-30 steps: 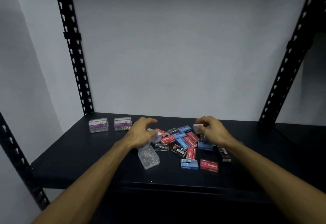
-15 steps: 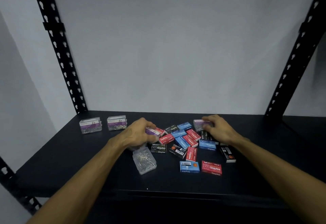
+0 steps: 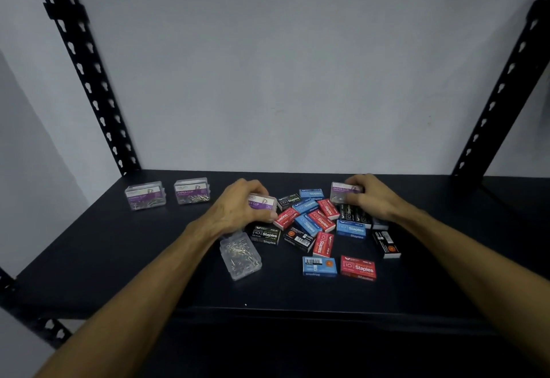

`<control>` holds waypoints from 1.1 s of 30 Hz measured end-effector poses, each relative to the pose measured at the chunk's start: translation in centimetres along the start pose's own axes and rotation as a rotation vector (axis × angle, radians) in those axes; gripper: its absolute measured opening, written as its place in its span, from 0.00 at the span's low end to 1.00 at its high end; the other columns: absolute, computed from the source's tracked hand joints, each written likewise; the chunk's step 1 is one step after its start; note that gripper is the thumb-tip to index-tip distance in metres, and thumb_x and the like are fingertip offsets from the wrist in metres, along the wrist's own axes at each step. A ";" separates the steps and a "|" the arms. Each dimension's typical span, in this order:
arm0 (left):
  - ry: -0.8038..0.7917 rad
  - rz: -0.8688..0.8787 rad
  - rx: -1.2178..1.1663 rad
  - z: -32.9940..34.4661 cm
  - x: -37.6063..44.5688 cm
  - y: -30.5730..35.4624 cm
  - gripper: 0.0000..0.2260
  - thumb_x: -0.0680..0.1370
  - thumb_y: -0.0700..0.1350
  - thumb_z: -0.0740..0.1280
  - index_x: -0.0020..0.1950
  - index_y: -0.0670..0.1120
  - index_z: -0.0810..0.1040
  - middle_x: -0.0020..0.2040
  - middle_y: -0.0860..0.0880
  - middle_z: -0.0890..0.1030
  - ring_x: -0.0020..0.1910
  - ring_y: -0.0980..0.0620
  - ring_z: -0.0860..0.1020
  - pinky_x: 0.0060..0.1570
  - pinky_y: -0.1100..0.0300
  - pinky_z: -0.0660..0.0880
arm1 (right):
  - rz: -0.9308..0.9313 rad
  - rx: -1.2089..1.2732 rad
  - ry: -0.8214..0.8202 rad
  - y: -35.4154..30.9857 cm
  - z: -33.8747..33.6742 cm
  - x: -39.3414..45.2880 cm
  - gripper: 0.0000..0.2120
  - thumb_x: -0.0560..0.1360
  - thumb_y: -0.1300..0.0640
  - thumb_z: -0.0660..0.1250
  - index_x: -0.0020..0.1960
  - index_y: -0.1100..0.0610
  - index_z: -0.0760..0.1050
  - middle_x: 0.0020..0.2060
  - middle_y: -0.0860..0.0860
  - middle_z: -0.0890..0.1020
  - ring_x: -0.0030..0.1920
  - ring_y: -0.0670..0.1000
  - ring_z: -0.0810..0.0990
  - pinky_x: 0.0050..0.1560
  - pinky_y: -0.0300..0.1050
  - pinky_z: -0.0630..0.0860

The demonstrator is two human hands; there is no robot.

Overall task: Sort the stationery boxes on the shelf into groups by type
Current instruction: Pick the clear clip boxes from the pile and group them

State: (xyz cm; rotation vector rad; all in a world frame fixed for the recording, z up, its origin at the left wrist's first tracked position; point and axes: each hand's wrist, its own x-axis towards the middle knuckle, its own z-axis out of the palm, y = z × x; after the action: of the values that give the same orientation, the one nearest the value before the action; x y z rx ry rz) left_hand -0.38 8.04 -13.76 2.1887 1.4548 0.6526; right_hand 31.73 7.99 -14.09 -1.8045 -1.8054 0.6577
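Observation:
On the black shelf [image 3: 119,258] lies a heap of small staple boxes in red [image 3: 358,267], blue [image 3: 319,266] and black [image 3: 265,234]. My left hand [image 3: 241,208] is closed around a clear paper clip box with a purple label [image 3: 262,201] at the heap's left edge. At the heap's far right, my right hand [image 3: 372,196] grips another purple-labelled paper clip box [image 3: 340,191]. Two more such boxes [image 3: 145,195] [image 3: 192,190] stand side by side at the back left. A clear paper clip box [image 3: 240,255] lies label-down under my left wrist.
Black perforated uprights [image 3: 89,80] [image 3: 500,89] rise at the shelf's back corners against a grey wall. Bare shelf surface lies left of the heap and along the front edge [image 3: 268,309]. A black staple box [image 3: 387,243] lies apart on the right.
Both hands have closed tighter on their paper clip boxes. The left box has lifted slightly at the heap's edge. The camera view shifted a little.

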 end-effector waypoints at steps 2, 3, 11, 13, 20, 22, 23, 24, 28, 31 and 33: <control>-0.020 0.008 -0.017 -0.3 0.0 -0.2 0.19 0.67 0.56 0.78 0.54 0.55 0.78 0.52 0.56 0.76 0.48 0.57 0.77 0.46 0.62 0.74 | 0.000 0.023 0.015 -0.2 -0.1 -0.5 0.21 0.74 0.52 0.74 0.64 0.54 0.72 0.53 0.50 0.80 0.47 0.45 0.81 0.39 0.39 0.74; -0.027 0.015 -0.017 -0.5 0.0 -0.3 0.18 0.68 0.55 0.78 0.54 0.55 0.78 0.51 0.56 0.77 0.48 0.57 0.78 0.46 0.63 0.75 | -0.003 0.030 0.025 -0.3 -0.2 -0.8 0.21 0.74 0.52 0.74 0.64 0.54 0.71 0.53 0.50 0.79 0.47 0.46 0.80 0.39 0.39 0.74; -0.123 0.020 -0.017 -1.8 -0.6 -0.1 0.16 0.71 0.43 0.77 0.55 0.55 0.76 0.49 0.55 0.81 0.47 0.58 0.80 0.48 0.60 0.78 | -0.039 0.076 0.071 -1.2 -0.5 -2.0 0.16 0.76 0.60 0.71 0.60 0.53 0.70 0.54 0.51 0.79 0.48 0.46 0.80 0.40 0.39 0.77; -0.144 0.017 -0.020 -2.0 -0.7 0.0 0.17 0.72 0.42 0.76 0.56 0.55 0.76 0.50 0.55 0.82 0.46 0.59 0.81 0.46 0.61 0.78 | -0.047 0.081 0.071 -1.3 -0.7 -2.2 0.15 0.76 0.61 0.71 0.60 0.54 0.70 0.54 0.51 0.79 0.50 0.46 0.79 0.41 0.40 0.78; -0.144 -0.014 -0.067 -2.4 -1.0 -0.1 0.17 0.74 0.39 0.74 0.60 0.51 0.77 0.51 0.52 0.82 0.33 0.55 0.80 0.32 0.61 0.78 | -0.062 0.091 0.049 -1.8 -0.9 -3.4 0.22 0.77 0.62 0.70 0.69 0.55 0.70 0.59 0.50 0.77 0.56 0.48 0.78 0.44 0.35 0.75; -0.114 -0.021 -0.101 -2.4 -1.3 0.1 0.16 0.75 0.37 0.72 0.60 0.50 0.77 0.50 0.50 0.82 0.31 0.54 0.80 0.30 0.61 0.77 | -0.077 0.095 0.059 -2.2 -0.8 -3.5 0.21 0.77 0.62 0.69 0.68 0.55 0.70 0.59 0.50 0.78 0.57 0.48 0.78 0.46 0.37 0.76; -0.089 -0.028 -0.129 -2.5 -1.4 0.2 0.16 0.75 0.37 0.72 0.60 0.50 0.77 0.51 0.48 0.81 0.32 0.53 0.81 0.30 0.60 0.78 | -0.081 0.095 0.062 -2.5 -0.8 -3.6 0.21 0.77 0.62 0.69 0.68 0.54 0.70 0.60 0.50 0.77 0.57 0.48 0.78 0.46 0.38 0.76; -0.062 -0.037 -0.165 -2.7 -1.6 0.3 0.16 0.75 0.36 0.72 0.59 0.50 0.78 0.51 0.47 0.81 0.35 0.50 0.82 0.30 0.58 0.79 | -0.085 0.100 0.063 -2.8 -0.6 -3.7 0.21 0.77 0.63 0.69 0.68 0.54 0.70 0.60 0.49 0.77 0.57 0.48 0.78 0.46 0.37 0.76; 0.003 -0.033 -0.219 -3.8 -2.2 0.1 0.17 0.73 0.37 0.74 0.58 0.53 0.79 0.52 0.50 0.82 0.48 0.47 0.83 0.43 0.47 0.83 | -0.111 0.108 0.047 -4.0 0.3 -3.8 0.21 0.77 0.62 0.70 0.68 0.53 0.70 0.59 0.49 0.78 0.54 0.46 0.78 0.42 0.36 0.76; 0.013 -0.043 -0.155 -4.9 -2.9 -0.4 0.18 0.73 0.37 0.74 0.61 0.51 0.79 0.54 0.52 0.82 0.50 0.55 0.81 0.54 0.55 0.80 | -0.134 0.076 0.028 -5.0 1.4 -3.8 0.22 0.78 0.63 0.68 0.69 0.52 0.69 0.61 0.51 0.77 0.57 0.49 0.78 0.41 0.36 0.76; 0.015 -0.058 -0.137 -5.8 -3.6 -0.9 0.18 0.74 0.37 0.73 0.62 0.49 0.79 0.53 0.53 0.82 0.48 0.58 0.80 0.50 0.62 0.79 | -0.156 0.079 0.014 -5.9 2.2 -3.8 0.22 0.78 0.64 0.67 0.69 0.52 0.69 0.61 0.51 0.77 0.57 0.48 0.78 0.40 0.36 0.77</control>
State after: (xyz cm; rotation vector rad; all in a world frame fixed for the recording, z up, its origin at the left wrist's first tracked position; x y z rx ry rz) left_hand -5.70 5.55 -10.24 2.0344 1.4316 0.7274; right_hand 25.82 4.17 -11.93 -1.5944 -1.8623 0.6447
